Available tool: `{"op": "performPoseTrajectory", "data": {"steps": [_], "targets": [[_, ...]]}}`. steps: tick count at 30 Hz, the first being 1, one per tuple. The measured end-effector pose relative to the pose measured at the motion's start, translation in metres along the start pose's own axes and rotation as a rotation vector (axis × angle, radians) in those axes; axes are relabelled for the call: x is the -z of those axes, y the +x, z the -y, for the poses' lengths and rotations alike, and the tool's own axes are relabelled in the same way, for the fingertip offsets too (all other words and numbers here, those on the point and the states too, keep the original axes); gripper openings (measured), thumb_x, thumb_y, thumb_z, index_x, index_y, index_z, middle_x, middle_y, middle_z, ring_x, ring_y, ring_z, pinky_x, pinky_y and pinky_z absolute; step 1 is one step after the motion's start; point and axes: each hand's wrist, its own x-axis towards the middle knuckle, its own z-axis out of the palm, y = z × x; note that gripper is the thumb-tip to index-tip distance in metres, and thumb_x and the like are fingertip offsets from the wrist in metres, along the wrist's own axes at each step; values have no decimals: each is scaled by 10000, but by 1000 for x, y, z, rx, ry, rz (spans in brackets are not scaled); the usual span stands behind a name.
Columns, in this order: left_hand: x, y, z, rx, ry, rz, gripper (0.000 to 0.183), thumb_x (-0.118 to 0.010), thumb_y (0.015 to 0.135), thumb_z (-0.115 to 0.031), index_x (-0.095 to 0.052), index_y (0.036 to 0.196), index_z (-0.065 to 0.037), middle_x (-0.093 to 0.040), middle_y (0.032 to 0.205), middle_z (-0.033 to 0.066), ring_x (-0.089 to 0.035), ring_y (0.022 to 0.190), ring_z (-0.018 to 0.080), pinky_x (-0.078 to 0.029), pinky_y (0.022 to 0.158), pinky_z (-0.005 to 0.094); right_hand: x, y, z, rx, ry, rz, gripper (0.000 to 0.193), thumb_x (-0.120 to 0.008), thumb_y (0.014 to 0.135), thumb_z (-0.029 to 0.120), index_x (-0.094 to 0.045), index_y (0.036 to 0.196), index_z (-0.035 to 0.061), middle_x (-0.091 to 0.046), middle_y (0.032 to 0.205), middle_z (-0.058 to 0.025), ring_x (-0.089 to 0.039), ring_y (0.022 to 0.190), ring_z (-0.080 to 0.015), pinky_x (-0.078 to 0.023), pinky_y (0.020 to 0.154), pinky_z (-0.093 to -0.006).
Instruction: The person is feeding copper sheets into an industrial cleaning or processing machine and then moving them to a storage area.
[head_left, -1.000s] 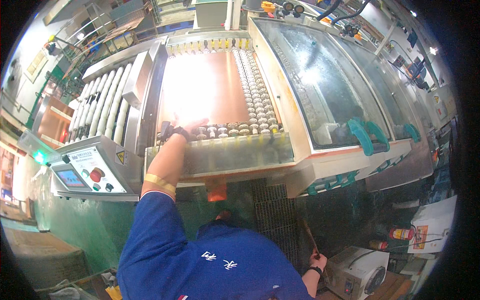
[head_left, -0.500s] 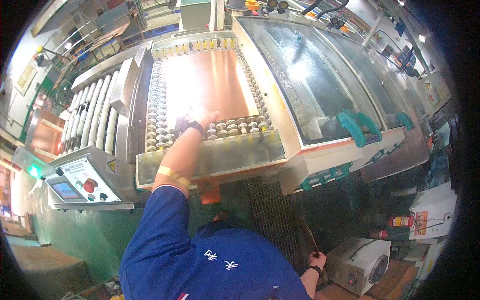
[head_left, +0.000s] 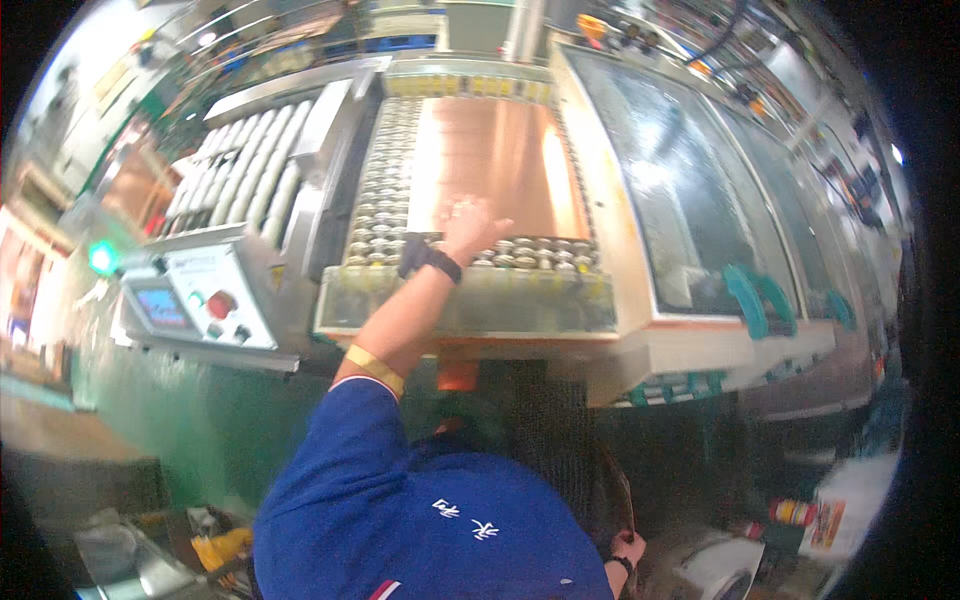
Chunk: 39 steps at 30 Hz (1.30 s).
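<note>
A flat copper sheet (head_left: pixel 500 150) lies on the wheeled roller bed of a machine, bright with glare. My left hand (head_left: pixel 470 225) is over the sheet's near edge, fingers stretched out and thumb apart; it seems to rest on the surface. Low on the right, my right hand (head_left: pixel 628 548) is closed on the edge of a thin panel (head_left: pixel 624 490), held upright beside my body. That panel shows nearly edge-on, so its face and material are hard to make out.
Left of the bed are grey rollers (head_left: pixel 270 170) and a control panel (head_left: pixel 215 300) with a screen and red button. To the right, a clear-lidded machine section (head_left: pixel 690 190) has teal handles (head_left: pixel 750 300). The bed's front wall (head_left: pixel 470 305) stands between me and the sheet.
My view has turned, so the machine sits further right in the picture. My left hand reaches slightly further onto the copper sheet, its thumb spread. My right hand keeps hold of the thin panel.
</note>
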Motion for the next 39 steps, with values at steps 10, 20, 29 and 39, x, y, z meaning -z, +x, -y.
{"op": "performPoseTrajectory", "data": {"steps": [10,20,29,39], "targets": [[97,-219,-30,-99,-331,-245,431,-584,779,-253,-523,1119,5,-548,1090,216,-533,1015,310,-420,862,366,-38,-48,139,293,-972,62,347,-523,757,265,-632,864,-46,-624,823,-217,-610,786,-286,-474,708,-342],[134,-344,4,300,-792,-416,337,-565,837,-185,-535,1094,31,-608,954,74,-555,877,141,-439,783,270,-55,124,41,-217,415,168,237,-421,806,28,-613,816,-111,-595,834,-205,-597,731,-191,-445,511,-268],[134,-372,26,424,-777,-418,318,-551,849,-172,-533,1085,41,-610,939,69,-560,872,121,-445,787,258,-35,172,29,309,-162,409,368,-558,816,287,-619,953,-49,-635,845,-188,-612,816,-274,-469,775,-368],[108,-385,18,359,-704,-391,312,-546,821,-216,-570,1039,5,-611,938,115,-567,863,165,-440,771,296,-100,32,125,494,-1018,132,257,-558,792,247,-654,858,18,-631,743,-173,-582,631,-244,-446,568,-363]]}}
